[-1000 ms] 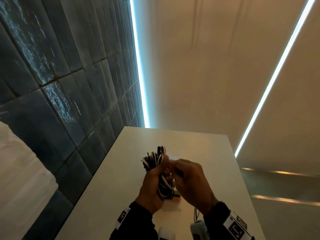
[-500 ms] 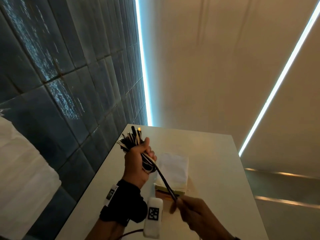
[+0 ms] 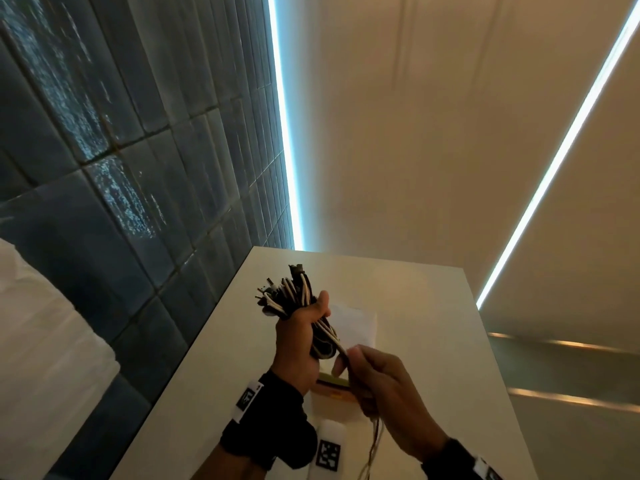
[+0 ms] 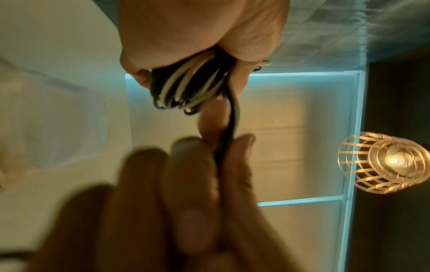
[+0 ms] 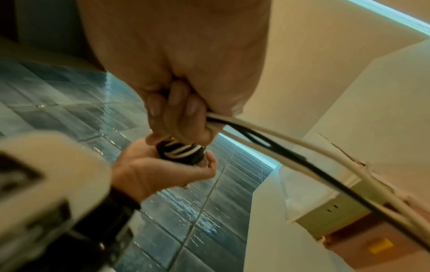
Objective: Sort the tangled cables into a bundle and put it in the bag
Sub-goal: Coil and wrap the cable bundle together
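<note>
My left hand [image 3: 304,327] grips a folded bundle of black and white cables [image 3: 289,292] upright above the white table [image 3: 415,341]. Plug ends stick out of the top of the bundle. Just below it, my right hand [image 3: 346,358] pinches the loose cable ends [image 3: 337,342] that trail from the bundle's bottom. The left wrist view shows the bundle [image 4: 186,92] in my fist and a black cable [image 4: 232,119] running into the right fingers [image 4: 190,165]. The right wrist view shows the loose cables [image 5: 279,145] leaving my right hand [image 5: 184,110]. A white bag [image 3: 360,322] lies flat under the hands.
A dark blue tiled wall [image 3: 138,202] runs along the table's left edge. The table's right edge [image 3: 485,341] drops to the floor. A yellow and brown flat item [image 3: 334,388] lies under the bag's near end. A white mass [image 3: 41,341] is at the far left.
My right hand, which had drawn a cable taut down and away from the bundle, has come back up close to the bundle's bottom. The left hand keeps its grip on the bundle.
</note>
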